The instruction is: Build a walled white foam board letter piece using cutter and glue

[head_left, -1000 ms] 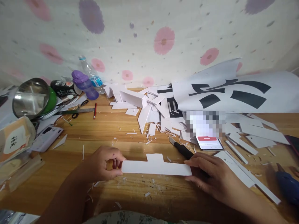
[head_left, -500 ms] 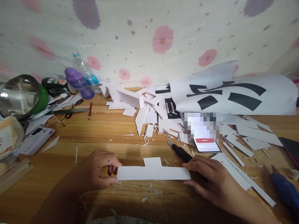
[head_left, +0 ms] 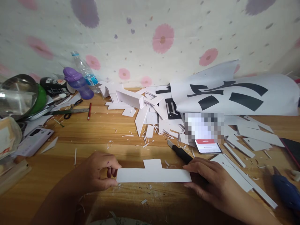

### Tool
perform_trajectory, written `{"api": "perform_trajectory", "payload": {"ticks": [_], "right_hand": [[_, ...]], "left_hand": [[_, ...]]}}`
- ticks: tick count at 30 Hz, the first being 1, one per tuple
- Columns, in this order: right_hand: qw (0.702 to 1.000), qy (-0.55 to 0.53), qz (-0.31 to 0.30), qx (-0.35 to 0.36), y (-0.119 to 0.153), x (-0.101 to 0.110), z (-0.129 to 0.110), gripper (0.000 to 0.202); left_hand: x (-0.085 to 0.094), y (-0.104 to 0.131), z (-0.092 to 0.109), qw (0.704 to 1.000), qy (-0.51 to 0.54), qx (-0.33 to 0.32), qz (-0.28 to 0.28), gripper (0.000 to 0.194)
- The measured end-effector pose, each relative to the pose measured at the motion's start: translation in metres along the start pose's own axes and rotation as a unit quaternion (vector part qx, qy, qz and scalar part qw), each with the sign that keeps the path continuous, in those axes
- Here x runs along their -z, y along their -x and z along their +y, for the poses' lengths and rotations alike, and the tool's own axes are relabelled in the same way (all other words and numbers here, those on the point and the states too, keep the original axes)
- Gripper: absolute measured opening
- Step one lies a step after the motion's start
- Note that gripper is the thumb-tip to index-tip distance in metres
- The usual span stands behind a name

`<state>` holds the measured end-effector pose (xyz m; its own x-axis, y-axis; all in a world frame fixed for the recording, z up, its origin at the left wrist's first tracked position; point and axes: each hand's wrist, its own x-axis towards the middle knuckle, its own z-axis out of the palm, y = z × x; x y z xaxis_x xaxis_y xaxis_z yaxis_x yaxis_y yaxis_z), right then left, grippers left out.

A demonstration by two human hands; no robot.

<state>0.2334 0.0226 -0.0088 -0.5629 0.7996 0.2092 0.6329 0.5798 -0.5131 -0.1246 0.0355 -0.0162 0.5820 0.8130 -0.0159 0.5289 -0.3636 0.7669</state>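
Observation:
A long white foam-board piece (head_left: 153, 175) with a short square tab on its far edge lies level just over the table in front of me. My left hand (head_left: 102, 172) pinches its left end between thumb and fingers. At the opposite end, my right hand (head_left: 206, 175) grips it the same way, thumb on the near side. Just beyond the right fingers lies a craft knife (head_left: 180, 152) with a black handle, its blade pointing away to the left; the handle's end is hidden by that hand.
White offcuts (head_left: 128, 98) are heaped at the back. Right of them are a printed paper sheet (head_left: 234, 97), a lit phone (head_left: 207, 147) and a blue glue gun (head_left: 287, 190). At left stand a purple bottle (head_left: 77, 82), a ruler (head_left: 79, 110), a red pencil (head_left: 89, 111) and scissors (head_left: 67, 115).
Almost nothing differs. The view has shifted very slightly, and both hands keep the white piece in the same grip and place.

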Motion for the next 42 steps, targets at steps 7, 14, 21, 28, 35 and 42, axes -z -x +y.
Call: {"api": "perform_trajectory", "payload": {"ticks": [7, 14, 21, 28, 35, 42], "right_hand": [[1.000, 0.003, 0.000, 0.006, 0.0006, 0.0002, 0.0009, 0.017], [1.000, 0.005, 0.008, 0.008, 0.0005, -0.0001, 0.0007, 0.018], [1.000, -0.001, -0.007, -0.003, 0.0010, -0.0004, 0.0022, 0.018], [1.000, -0.003, -0.016, -0.007, 0.0013, -0.0006, 0.0012, 0.020], [1.000, -0.004, -0.018, -0.005, 0.0024, 0.0004, 0.0016, 0.020], [1.000, 0.004, -0.004, 0.010, 0.0005, 0.0007, 0.0006, 0.017]], "left_hand": [[0.0022, -0.0013, 0.0028, 1.000, -0.014, 0.017, -0.012, 0.004], [0.0019, -0.0019, 0.0005, 1.000, 0.010, 0.020, -0.016, 0.006], [0.0017, -0.0012, -0.0008, 1.000, 0.001, 0.017, -0.011, 0.007], [0.0014, -0.0005, 0.0002, 1.000, -0.006, 0.024, -0.006, 0.007], [0.0017, -0.0009, -0.0003, 0.999, 0.022, 0.025, -0.015, 0.008], [0.0007, -0.0013, -0.0025, 1.000, 0.021, 0.003, 0.003, 0.009]]}}
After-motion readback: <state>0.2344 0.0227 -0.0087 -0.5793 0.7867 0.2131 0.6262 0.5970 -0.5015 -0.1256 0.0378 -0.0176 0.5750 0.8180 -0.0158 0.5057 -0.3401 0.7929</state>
